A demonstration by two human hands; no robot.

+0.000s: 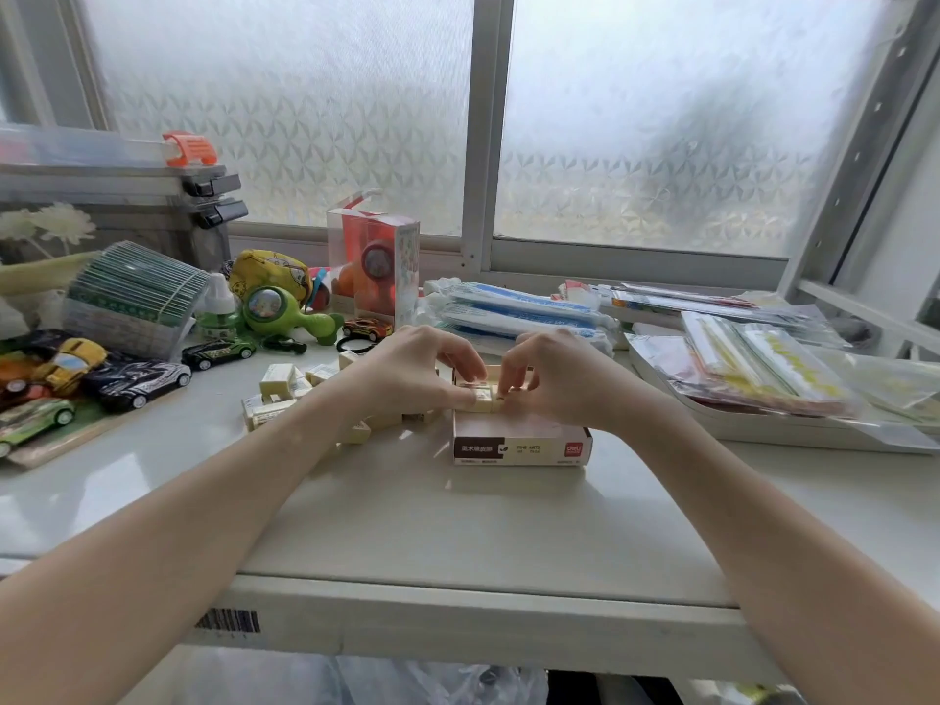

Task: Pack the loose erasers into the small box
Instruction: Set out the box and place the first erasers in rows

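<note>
Cream rectangular rubber erasers (pixel 480 399) sat between my left hand (pixel 417 368) and right hand (pixel 549 379), both pinching them over the small brown-and-white cardboard box (pixel 521 442), loose erasers (pixel 285 386) lying left

Small box (pixel 521 442) at the middle of the table (pixel 407 526), both hands meeting over its open top, left hand (pixel 412 371) beside right hand (pixel 557 381), loose erasers (pixel 285 386) scattered just left of it, toy cars (pixel 137 381) farther left, packets (pixel 753 363) stacked at right, window (pixel 458 109) behind
</note>
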